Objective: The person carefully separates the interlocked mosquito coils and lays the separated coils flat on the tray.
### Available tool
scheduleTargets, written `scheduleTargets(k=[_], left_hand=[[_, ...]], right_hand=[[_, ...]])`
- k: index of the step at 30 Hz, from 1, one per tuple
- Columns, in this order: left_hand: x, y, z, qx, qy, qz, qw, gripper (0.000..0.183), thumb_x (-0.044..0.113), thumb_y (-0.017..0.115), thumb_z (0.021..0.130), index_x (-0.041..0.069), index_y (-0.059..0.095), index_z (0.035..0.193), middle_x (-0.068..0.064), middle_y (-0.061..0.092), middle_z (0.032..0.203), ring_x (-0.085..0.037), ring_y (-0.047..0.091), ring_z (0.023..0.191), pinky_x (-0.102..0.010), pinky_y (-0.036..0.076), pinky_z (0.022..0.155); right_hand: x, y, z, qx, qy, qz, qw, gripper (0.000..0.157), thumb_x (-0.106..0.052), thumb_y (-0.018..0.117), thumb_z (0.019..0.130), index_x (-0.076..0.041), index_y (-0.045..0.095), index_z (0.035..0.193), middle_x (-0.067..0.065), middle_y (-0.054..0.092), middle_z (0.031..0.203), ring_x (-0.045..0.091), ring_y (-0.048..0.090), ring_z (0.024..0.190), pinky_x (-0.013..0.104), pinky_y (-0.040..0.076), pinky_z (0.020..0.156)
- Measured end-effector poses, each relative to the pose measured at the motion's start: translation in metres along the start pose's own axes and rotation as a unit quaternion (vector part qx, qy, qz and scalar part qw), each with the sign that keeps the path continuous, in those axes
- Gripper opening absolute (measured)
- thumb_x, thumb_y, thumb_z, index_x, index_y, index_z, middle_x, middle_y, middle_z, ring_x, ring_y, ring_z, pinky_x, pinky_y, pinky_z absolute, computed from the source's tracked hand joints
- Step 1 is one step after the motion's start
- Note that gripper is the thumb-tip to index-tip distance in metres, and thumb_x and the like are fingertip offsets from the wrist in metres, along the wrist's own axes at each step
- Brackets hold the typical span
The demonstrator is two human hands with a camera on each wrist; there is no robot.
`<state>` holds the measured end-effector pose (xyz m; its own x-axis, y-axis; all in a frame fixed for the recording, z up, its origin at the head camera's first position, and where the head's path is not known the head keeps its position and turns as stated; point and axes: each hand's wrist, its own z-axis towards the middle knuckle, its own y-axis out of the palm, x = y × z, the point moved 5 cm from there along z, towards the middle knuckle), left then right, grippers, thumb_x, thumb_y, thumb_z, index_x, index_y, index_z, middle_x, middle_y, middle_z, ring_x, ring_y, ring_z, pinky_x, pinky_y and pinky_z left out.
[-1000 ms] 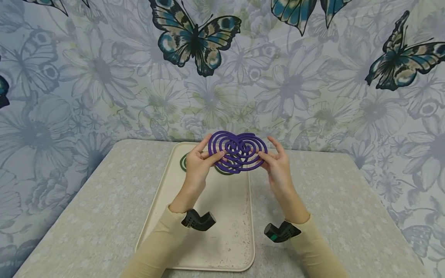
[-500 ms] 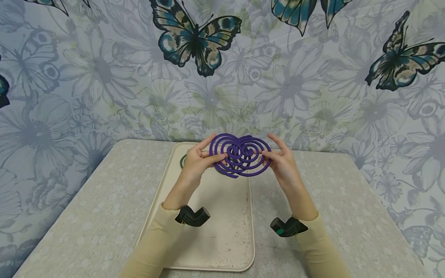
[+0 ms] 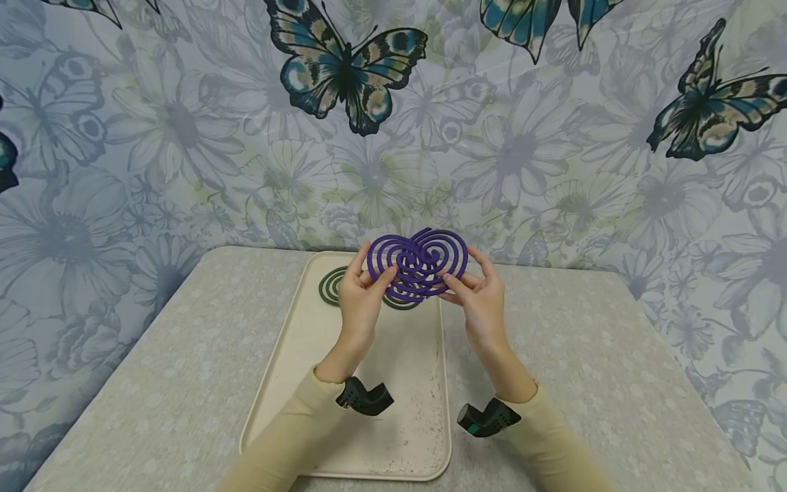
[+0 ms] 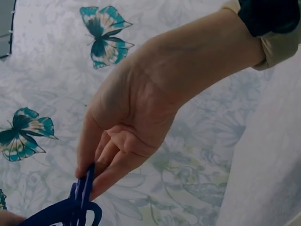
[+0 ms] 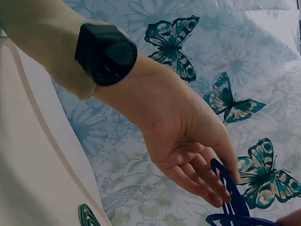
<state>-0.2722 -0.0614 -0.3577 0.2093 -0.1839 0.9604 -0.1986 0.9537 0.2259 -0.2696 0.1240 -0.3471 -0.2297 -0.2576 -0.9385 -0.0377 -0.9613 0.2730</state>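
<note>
Two purple mosquito coils (image 3: 424,263), overlapping and seemingly interlinked, are held up in the air over the far end of the beige tray (image 3: 375,437). My left hand (image 3: 359,307) pinches their left side between thumb and fingers. At the right side, my right hand (image 3: 482,311) grips a coil with its thumb in front and fingers behind. The left wrist view shows the coils (image 4: 83,190) nearly edge-on at the fingertips. From the right wrist, the coils (image 5: 235,202) appear tilted apart at an angle. How they cross at the middle is not clear.
Dark green mosquito coils (image 3: 324,292) lie at the tray's far end, partly hidden behind my left hand and the purple coils. A grey patterned tablecloth (image 3: 584,355) covers the table. Behind it hangs a butterfly-print backdrop (image 3: 516,150).
Both hands shifted right and spread slightly, then came closer together. The purple coils turned and tilted between them, and the right one now sits higher. More green coil shows on the tray.
</note>
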Motion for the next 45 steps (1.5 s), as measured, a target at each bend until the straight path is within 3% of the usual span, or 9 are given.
scheduleTargets(k=[3,7,11,16,24,38,45], left_hand=[[-0.001,0.003,-0.002,-0.007,0.02,0.037,0.9991,0.075,0.008,0.074,0.082,0.015,0.036,0.147,-0.026,0.069,0.105,-0.012,0.072,0.081,-0.016,0.056,0.066],[0.001,0.002,-0.003,-0.016,0.032,0.057,0.9978,0.079,0.006,0.074,0.082,0.013,0.032,0.149,-0.027,0.07,0.101,-0.018,0.072,0.079,-0.017,0.055,0.061],[0.004,-0.001,0.0,-0.025,0.017,0.049,0.9983,0.079,0.005,0.073,0.082,0.011,0.032,0.149,-0.027,0.069,0.1,-0.018,0.072,0.081,-0.016,0.055,0.064],[0.006,-0.002,0.004,-0.048,-0.016,0.028,0.9983,0.078,0.003,0.072,0.082,0.01,0.031,0.149,-0.026,0.069,0.103,-0.021,0.071,0.092,-0.02,0.057,0.074],[0.009,-0.003,0.007,-0.07,-0.023,0.04,0.9964,0.078,0.003,0.071,0.083,0.014,0.032,0.149,-0.022,0.072,0.093,-0.004,0.07,0.072,-0.019,0.058,0.069],[0.016,-0.002,0.005,-0.095,-0.001,0.017,0.9954,0.077,0.002,0.071,0.082,0.016,0.033,0.148,-0.021,0.072,0.093,-0.006,0.071,0.074,-0.021,0.058,0.072],[0.018,-0.002,0.006,-0.12,-0.019,0.001,0.9926,0.078,0.001,0.071,0.083,0.016,0.032,0.149,-0.022,0.071,0.099,-0.013,0.072,0.085,-0.024,0.058,0.076]], right_hand=[[0.002,0.0,-0.001,0.016,-0.004,-0.003,1.0,0.057,0.009,0.06,0.087,-0.006,0.041,0.139,-0.006,0.074,0.08,0.01,0.071,0.068,0.026,0.06,0.063],[0.007,0.0,0.0,0.015,0.035,0.01,0.999,0.06,0.01,0.058,0.088,-0.006,0.036,0.142,-0.007,0.073,0.077,0.009,0.071,0.067,0.025,0.059,0.062],[0.01,-0.001,0.003,0.006,0.082,0.022,0.996,0.063,0.01,0.056,0.089,-0.005,0.032,0.145,-0.007,0.073,0.073,0.009,0.07,0.066,0.024,0.059,0.061],[0.008,-0.004,0.005,-0.006,0.108,0.025,0.994,0.062,0.01,0.055,0.089,-0.005,0.032,0.145,-0.006,0.072,0.072,0.008,0.069,0.064,0.022,0.059,0.06],[0.002,-0.007,0.008,-0.028,0.098,0.028,0.994,0.063,0.011,0.053,0.088,-0.004,0.03,0.146,-0.003,0.072,0.07,0.008,0.068,0.06,0.022,0.058,0.058],[-0.014,-0.01,0.01,-0.078,0.059,-0.002,0.995,0.063,0.009,0.053,0.09,-0.006,0.031,0.146,-0.003,0.073,0.076,0.01,0.069,0.061,0.026,0.059,0.062],[-0.017,-0.013,0.011,-0.099,0.073,0.021,0.992,0.065,0.01,0.05,0.09,-0.005,0.026,0.149,-0.001,0.073,0.072,0.012,0.069,0.06,0.026,0.059,0.062]])
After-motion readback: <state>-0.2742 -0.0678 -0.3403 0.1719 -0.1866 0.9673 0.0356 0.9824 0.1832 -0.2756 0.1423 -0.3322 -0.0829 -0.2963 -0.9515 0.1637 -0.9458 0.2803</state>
